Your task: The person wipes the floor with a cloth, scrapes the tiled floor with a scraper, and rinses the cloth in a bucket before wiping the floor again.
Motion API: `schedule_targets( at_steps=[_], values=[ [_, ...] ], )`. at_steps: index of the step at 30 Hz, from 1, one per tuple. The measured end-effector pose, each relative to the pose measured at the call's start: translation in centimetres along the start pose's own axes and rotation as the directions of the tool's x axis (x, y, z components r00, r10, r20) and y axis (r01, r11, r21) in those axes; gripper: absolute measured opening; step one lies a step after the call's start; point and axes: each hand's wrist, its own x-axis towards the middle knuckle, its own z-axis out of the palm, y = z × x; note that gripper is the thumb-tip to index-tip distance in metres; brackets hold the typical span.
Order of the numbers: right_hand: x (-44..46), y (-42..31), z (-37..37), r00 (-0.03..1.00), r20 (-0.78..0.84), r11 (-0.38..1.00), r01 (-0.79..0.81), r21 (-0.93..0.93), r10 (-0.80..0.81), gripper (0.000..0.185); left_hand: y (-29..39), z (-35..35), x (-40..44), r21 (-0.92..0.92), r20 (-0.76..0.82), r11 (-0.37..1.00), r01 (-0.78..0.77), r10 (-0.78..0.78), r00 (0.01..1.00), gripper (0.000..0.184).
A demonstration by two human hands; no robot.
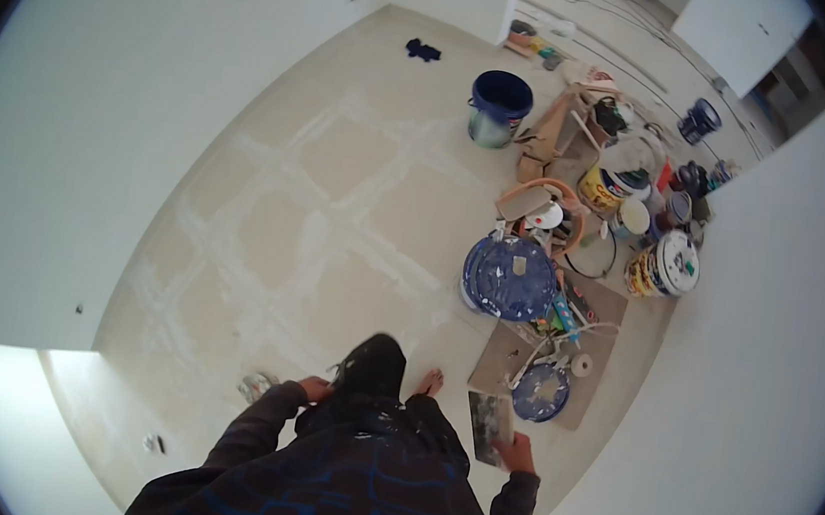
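My right hand (515,454) grips one edge of a flat rectangular plate (489,428), its face smeared dark and pale grey. I hold it low on the right, beside the blue lid. My left hand (315,388) is at my raised dark trouser leg (371,366), with its fingers curled and partly hidden. Whatever it may hold does not show clearly. A crumpled whitish thing (258,387) appears just left of that hand, too small to name. My bare foot (430,382) stands on the beige floor.
A lidded blue bucket (511,276) and a round blue lid (540,392) are on the right, by cardboard (592,382). Beyond them are an open bucket (500,106), paint pails (663,264) and heaped tools. White walls (150,79) flank the floor (341,170), which has pale streaks.
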Motion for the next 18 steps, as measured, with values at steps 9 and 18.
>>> schedule_targets(
  at_steps=[9,18],
  values=[
    [29.1,-29.2,-6.4,0.900,-0.100,0.906,0.423,-0.038,-0.424,0.032,7.3,-10.9,12.3,-0.864,0.136,0.478,0.160,-0.086,0.987,0.046],
    [58.5,-58.5,0.1,0.923,-0.018,0.910,0.377,-0.171,-0.385,0.042,24.7,-41.9,21.9,-0.680,-0.338,0.731,-0.063,-0.236,0.911,0.039]
  ],
)
